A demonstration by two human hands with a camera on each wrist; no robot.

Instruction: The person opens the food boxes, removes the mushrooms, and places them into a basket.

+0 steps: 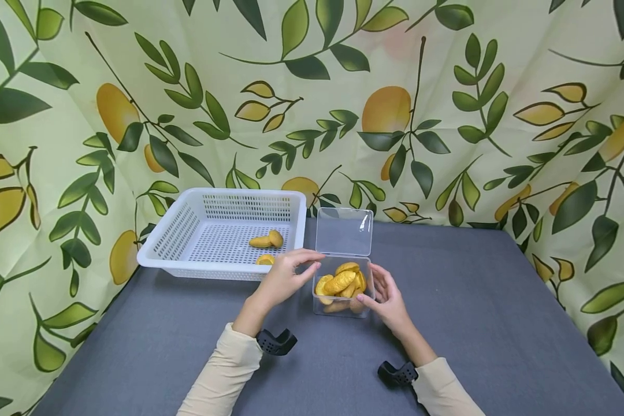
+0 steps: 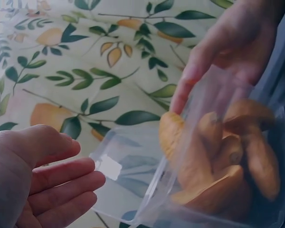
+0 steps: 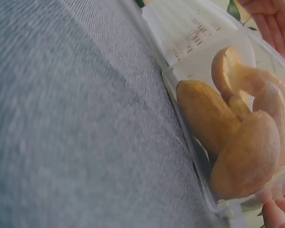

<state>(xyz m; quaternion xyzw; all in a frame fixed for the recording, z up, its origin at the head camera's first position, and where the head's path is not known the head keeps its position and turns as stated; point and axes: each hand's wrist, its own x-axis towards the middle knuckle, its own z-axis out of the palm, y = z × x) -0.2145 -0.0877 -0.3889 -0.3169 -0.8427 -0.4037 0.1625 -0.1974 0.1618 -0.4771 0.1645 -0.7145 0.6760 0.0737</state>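
While a leaf-and-fruit patterned cloth (image 1: 333, 81) is hanging across the back and both sides, a dark grey table (image 1: 478, 312) is spreading out beneath everything else. Toward the back left, a white perforated basket (image 1: 197, 270) is sitting on the table. Cream sleeves (image 1: 223, 370) are covering both forearms, which are reaching in from the near edge. Just to the right of the basket, a clear box (image 1: 318, 307) is standing upright, and its transparent lid (image 1: 344, 231) is lying back from the far edge, joined along the hinge side. The left hand (image 1: 288, 276) is hovering at the box's far left corner, its fingers extended and its thumb apart from them, holding nothing; whether its fingertips are touching the hinge edge, I cannot tell. The right hand (image 1: 387, 297) is gripping the box's right side, the thumb bending round the near corner and the fingers lying along the wall farther back. Black wrist mounts (image 1: 277, 342) are jutting inward from both wrists. Inside the box, several yellow-brown mushrooms (image 1: 340, 283) are lying heaped, some reaching the rim. In the basket, a single mushroom (image 1: 262, 240) is resting near the right side, and a curved yellow piece (image 1: 265, 260) is showing partly behind the near rim.
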